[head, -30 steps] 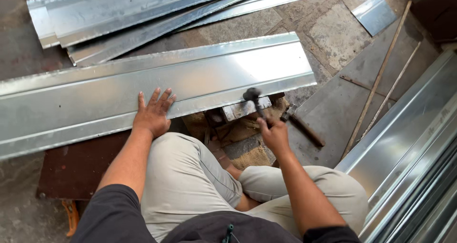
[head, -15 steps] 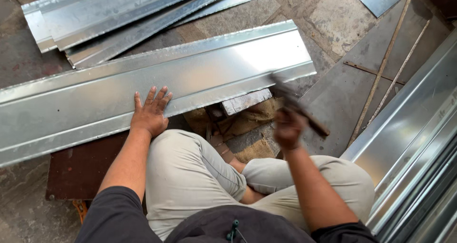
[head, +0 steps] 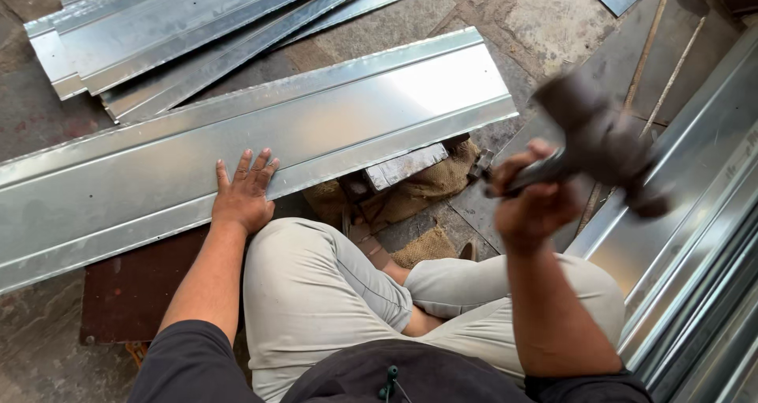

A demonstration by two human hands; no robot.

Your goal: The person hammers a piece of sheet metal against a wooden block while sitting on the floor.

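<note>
Fingers of the right hand (head: pixel 533 206) wrap tight around a blurry hammer (head: pixel 596 138) at right of frame — left hand (head: pixel 243 194) lies flat, fingers spread, on the long metal sheet (head: pixel 316 127) mid-frame.

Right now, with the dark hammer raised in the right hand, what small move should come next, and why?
Probably bring the blurred dark hammer in the right hand down onto the long shiny metal sheet's near edge, above the small metal block. The left hand lies flat on the sheet, well aside from that spot.
</note>
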